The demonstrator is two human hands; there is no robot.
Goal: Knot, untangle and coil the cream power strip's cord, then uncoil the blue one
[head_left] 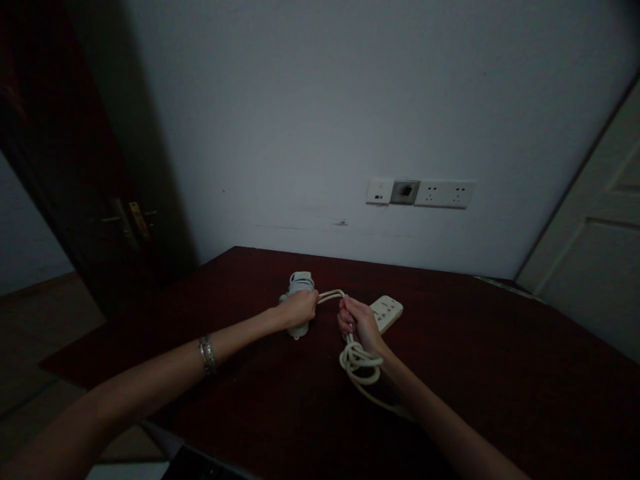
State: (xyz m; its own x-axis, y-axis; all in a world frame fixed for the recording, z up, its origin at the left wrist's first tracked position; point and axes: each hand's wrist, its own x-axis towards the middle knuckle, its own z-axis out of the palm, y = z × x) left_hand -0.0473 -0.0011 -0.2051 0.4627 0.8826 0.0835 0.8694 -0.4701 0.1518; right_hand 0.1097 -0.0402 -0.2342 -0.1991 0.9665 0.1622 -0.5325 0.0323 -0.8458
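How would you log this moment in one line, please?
left hand: grips cord; right hand: grips cord, loops below; power strip: on table by right hand; wrapped cord: partly behind left hand

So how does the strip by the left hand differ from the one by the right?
The left strip has cord wound around it; the right strip has none on its visible part. The right strip shows sockets; none can be made out on the left strip. The left strip points nearly straight away; the right strip slants rightward. Both are pale, on the dark table.
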